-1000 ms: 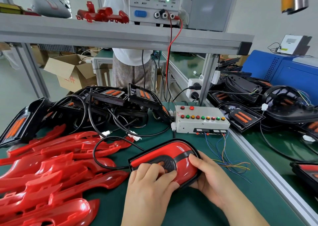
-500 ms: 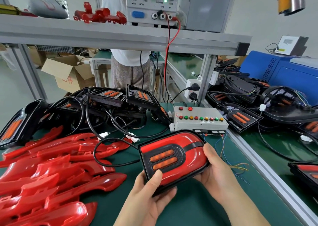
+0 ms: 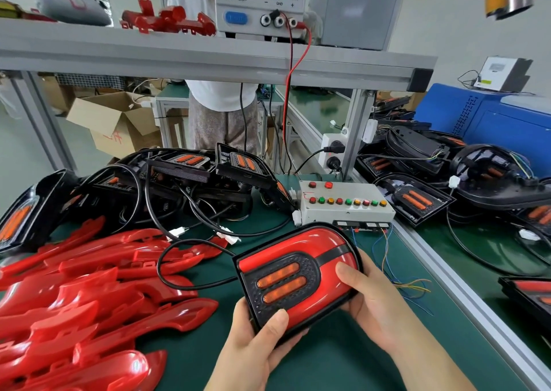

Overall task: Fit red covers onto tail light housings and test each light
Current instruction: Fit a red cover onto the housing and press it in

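Holding a tail light housing (image 3: 298,274) just above the near bench (image 3: 328,367), right of centre, with its red cover (image 3: 316,241) already sitting flush. Judging the fitting done on this one and the testing yet to come; not showing plainly where its black cable (image 3: 179,259), looping left, is plugged. Facing up toward the camera, lying with the long axis running near-left to far-right, rounded end pointing at the test box (image 3: 346,203). Gripping both ends: left hand (image 3: 253,352) curling under the near corner, right hand (image 3: 369,304) wrapping the right edge, thumbs pressing on top. Leaving many loose red covers (image 3: 89,286) piled left and bare black housings (image 3: 190,176) beyond.
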